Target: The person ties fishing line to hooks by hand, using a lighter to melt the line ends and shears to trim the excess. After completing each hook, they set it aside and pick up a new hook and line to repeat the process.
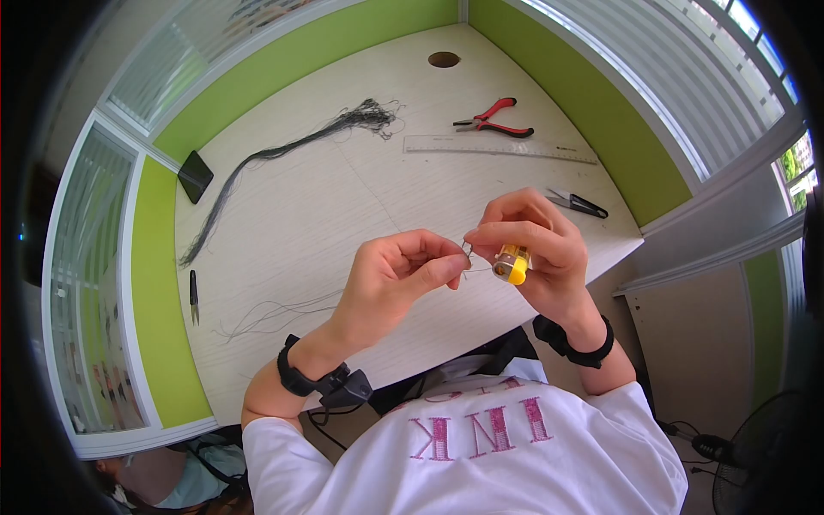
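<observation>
My left hand [399, 273] is closed, its thumb and index finger pinching a thin dark thread [468, 250] over the front part of the table. My right hand [549, 249] is curled around a yellow lighter [513, 264], whose top points down toward me. The right thumb and index fingertips sit close to the left ones, right at the small loop of thread. Long loose strands [275, 316] lie on the table to the left of my left forearm. The palm sides of both hands are mostly hidden.
A bundle of black threads [296, 148] stretches across the back left of the pale table [283, 232]. Red-handled pliers [496, 120], a clear ruler [498, 148] and black snips [581, 203] lie at right. Another pair of snips [194, 298] and a black flat object [196, 177] are at left.
</observation>
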`<state>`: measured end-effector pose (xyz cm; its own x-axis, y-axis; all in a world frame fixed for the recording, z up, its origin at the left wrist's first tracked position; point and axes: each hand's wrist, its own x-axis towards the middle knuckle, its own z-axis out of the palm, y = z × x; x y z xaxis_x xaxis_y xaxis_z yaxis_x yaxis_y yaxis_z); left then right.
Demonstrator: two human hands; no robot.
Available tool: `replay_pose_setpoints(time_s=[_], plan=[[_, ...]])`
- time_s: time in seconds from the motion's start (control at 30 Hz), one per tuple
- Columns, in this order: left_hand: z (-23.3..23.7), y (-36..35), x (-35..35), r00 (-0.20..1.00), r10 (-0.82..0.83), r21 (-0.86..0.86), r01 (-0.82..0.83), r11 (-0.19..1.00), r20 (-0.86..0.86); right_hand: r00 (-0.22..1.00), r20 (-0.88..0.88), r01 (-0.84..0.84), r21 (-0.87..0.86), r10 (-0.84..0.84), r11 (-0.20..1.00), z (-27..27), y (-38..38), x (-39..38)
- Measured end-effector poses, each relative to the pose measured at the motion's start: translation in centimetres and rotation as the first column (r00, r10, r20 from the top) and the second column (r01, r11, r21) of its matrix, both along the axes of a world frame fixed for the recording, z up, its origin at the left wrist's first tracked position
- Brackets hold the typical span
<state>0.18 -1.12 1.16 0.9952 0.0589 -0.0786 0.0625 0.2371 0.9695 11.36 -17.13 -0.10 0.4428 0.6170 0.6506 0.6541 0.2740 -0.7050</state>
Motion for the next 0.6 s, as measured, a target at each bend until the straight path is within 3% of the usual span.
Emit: replay_pose_setpoints(time_s=[0.13,0.3,0.53,0.6], plan=[[-0.09,0.02,0.0,1.0,-0.021,0.0,0.021,1.0,-0.006,0.997,0.072,0.044,-0.021,-0.042,0.999,0.05,-0.25,-0.04],[-0.1,0.09,-0.11,0.999,0.044,0.224,-0.05,0.973,0.032,0.986,0.158,0.069,-0.062,-0.058,0.996,0.07,-0.56,0.09],[-0.04,-0.09,-0.08,0.996,0.074,0.215,-0.082,0.973,0.044,0.984,0.173,0.07,-0.089,-0.054,0.994,0.14,-0.62,-0.08],[-0.11,0.07,-0.1,0.995,0.077,0.319,-0.093,0.943,0.062,0.984,0.17,0.069,-0.094,-0.052,0.993,0.06,-0.63,-0.08]])
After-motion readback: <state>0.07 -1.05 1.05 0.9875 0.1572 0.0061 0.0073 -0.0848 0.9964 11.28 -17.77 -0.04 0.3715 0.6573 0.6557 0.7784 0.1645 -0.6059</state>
